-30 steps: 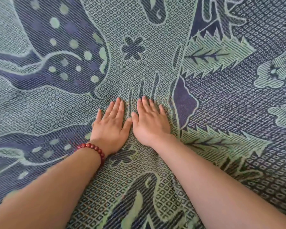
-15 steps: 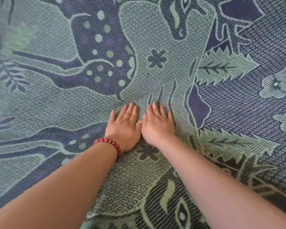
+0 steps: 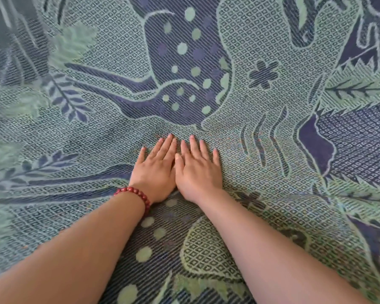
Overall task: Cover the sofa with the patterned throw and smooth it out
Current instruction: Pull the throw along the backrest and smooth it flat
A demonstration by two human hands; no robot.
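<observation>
Reaching in from the near edge, two bare forearms come up from about 7 and 5 o'clock and meet at the middle of the view. A red bead bracelet point(image 3: 133, 197) circles the left wrist, just short of the hand. Beyond it, the left hand point(image 3: 155, 170) lies palm down on the patterned throw point(image 3: 261, 176), its fingers point(image 3: 171, 143) straight and close together, only the little finger splayed toward 10 o'clock. The right hand point(image 3: 199, 172) lies flat beside it, touching it along the inner edge, with its thumb tucked against the left hand and its fingers point(image 3: 193, 142) stretched out toward 12 o'clock, slightly fanned. Neither hand has hold of anything; both are fully open and pressed flat against the cloth.

The throw fills the whole view (nothing of the sofa beneath shows), woven in pale green and dark navy with a small diamond grid under the hands. Near the forearms a dark striped patch with pale dots runs between them. The cloth looks flat around the hands, while faint ripples show toward 4 o'clock. Past the fingertips, at 12 o'clock, a large dark spotted shape spreads across the weave. A dark flower motif point(image 3: 263, 74) sits at about 1 o'clock, and a leafy sprig point(image 3: 67, 99) lies toward 10 o'clock. The far left corner is blurred.
</observation>
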